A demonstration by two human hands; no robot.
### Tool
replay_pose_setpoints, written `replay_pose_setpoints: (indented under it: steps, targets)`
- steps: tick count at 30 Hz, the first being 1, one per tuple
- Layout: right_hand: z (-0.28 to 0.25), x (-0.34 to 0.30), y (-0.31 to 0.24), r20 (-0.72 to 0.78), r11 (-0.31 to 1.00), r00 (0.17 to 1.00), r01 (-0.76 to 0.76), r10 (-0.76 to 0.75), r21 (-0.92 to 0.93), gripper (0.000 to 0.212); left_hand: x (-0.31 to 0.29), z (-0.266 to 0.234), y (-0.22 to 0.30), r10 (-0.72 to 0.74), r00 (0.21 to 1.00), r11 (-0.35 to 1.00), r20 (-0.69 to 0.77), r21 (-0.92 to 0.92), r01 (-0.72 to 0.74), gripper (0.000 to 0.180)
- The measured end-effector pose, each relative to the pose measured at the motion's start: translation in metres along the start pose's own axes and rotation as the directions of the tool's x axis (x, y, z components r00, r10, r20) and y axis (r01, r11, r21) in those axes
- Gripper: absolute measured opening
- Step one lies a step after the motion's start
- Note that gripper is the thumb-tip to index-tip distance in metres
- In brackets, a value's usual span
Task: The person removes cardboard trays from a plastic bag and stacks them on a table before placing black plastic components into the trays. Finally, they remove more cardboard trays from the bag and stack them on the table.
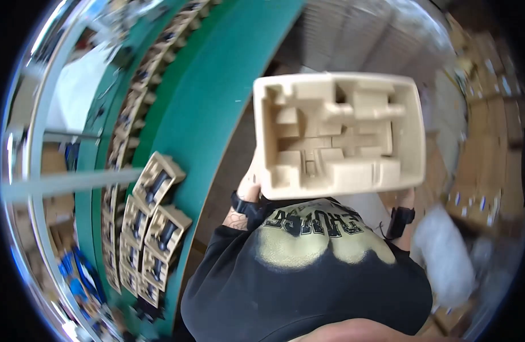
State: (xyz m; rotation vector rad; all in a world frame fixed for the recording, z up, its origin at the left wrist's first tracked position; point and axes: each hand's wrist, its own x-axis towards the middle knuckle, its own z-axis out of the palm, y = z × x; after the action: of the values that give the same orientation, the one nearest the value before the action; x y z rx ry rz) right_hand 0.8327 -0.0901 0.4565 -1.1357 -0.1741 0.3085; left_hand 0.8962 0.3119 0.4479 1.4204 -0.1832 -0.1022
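Observation:
A beige moulded packaging tray (353,176) with stepped compartments is held up in front of my chest, its hollow side facing me. No item shows in its compartments. At its left edge my left hand (251,183) grips it, the fingers mostly hidden behind the wall. My right hand (408,197) supports its lower right corner, largely covered by the tray. Each wrist wears a black strap device.
On my left runs a green workbench (220,85). Several beige trays holding dark parts (167,231) stand on it near its edge, beside a long row of similar trays. Cardboard (485,148) and a white plastic bag (442,256) lie to the right.

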Motion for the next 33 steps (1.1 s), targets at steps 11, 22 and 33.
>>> replay_pose_setpoints:
  steps: [11, 22, 33]
  targets:
    - [0.158, 0.221, 0.056, 0.061, 0.877, 0.963, -0.212, 0.263, -0.432, 0.048, -0.037, -0.089, -0.018, 0.043, 0.721, 0.999, -0.692, 0.036, -0.025, 0.059]
    - [0.142, 0.448, 0.116, 0.186, 0.660, 0.975, 0.058, 0.125, -0.749, 0.036, 0.033, -0.126, -0.017, -0.116, 0.571, 0.799, -0.812, 0.265, 0.540, 0.044]
    - [0.167, 0.447, 0.050, 0.361, 0.933, 0.926, 0.028, 0.111, -0.358, 0.049, 0.054, -0.122, 0.028, 0.156, 0.502, 0.886, -0.851, 0.345, 0.309, 0.027]
